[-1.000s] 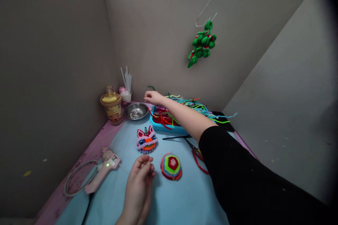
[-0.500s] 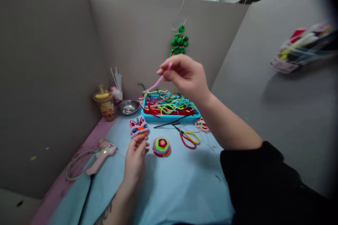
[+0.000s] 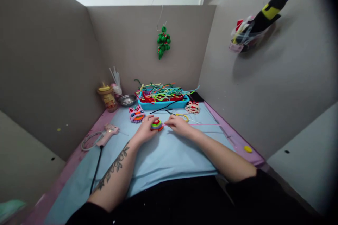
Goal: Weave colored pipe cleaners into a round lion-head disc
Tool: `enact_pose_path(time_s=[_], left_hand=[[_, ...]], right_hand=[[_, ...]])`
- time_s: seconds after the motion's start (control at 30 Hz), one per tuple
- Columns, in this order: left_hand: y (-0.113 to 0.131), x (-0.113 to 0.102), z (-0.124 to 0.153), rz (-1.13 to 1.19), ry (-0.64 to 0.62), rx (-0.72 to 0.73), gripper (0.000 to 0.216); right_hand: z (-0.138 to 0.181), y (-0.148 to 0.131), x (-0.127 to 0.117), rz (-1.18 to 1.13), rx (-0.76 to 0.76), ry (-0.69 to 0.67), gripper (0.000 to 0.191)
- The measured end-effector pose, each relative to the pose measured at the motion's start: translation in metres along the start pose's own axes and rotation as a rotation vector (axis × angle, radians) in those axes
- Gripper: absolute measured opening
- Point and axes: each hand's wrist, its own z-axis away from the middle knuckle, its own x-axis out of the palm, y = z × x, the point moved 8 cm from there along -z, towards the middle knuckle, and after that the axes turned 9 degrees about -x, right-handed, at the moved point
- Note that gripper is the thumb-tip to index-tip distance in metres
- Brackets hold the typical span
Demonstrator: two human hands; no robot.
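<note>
My left hand (image 3: pixel 144 132) rests on the blue mat (image 3: pixel 169 154) with its fingers closed around a small round multicoloured woven piece (image 3: pixel 157 124). My right hand (image 3: pixel 177 124) lies just to the right of that piece, pinching one end of a pink pipe cleaner (image 3: pixel 204 124) that runs rightwards along the mat. A pink lion-face craft (image 3: pixel 136 114) sits a little beyond my left hand. Behind both hands, a blue tray (image 3: pixel 163 104) holds a heap of coloured pipe cleaners.
A pink glue gun (image 3: pixel 107 134) with its cord lies at the left. Scissors (image 3: pixel 179 115), a second small craft (image 3: pixel 193 107), a metal bowl (image 3: pixel 127 100) and a jar (image 3: pixel 107 98) stand farther back. Grey partition walls enclose the desk; a green ornament (image 3: pixel 163 44) hangs behind.
My right hand pulled a pink pipe cleaner out of the tray, raised it, then came down to the mat beside the round piece. My left hand moved onto the round piece.
</note>
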Motion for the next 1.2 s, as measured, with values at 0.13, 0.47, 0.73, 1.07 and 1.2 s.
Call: enact_pose_path(time_s=[0.13,0.47,0.73,1.07,1.2], left_hand=[[-0.008,-0.002,0.001,-0.092,0.023,0.006,0.047],[-0.026,0.021,-0.014,0.071,-0.168,-0.106,0.075],[-0.032,0.010,-0.013,0.460,-0.101,-0.323,0.053],[-0.024,0.018,-0.011,0.510,-0.121,-0.285,0.054],[-0.021,0.026,-0.010,0.491,-0.171,-0.285,0.054]], right_hand=[[0.008,-0.002,0.017,0.024,0.076,-0.036,0.017],[0.003,0.011,0.036,-0.032,0.038,-0.046,0.013],[0.009,0.011,0.006,-0.089,0.051,0.256,0.016],[0.009,0.006,0.006,0.227,0.147,0.153,0.018],[0.008,0.003,0.012,0.208,0.129,0.135,0.018]])
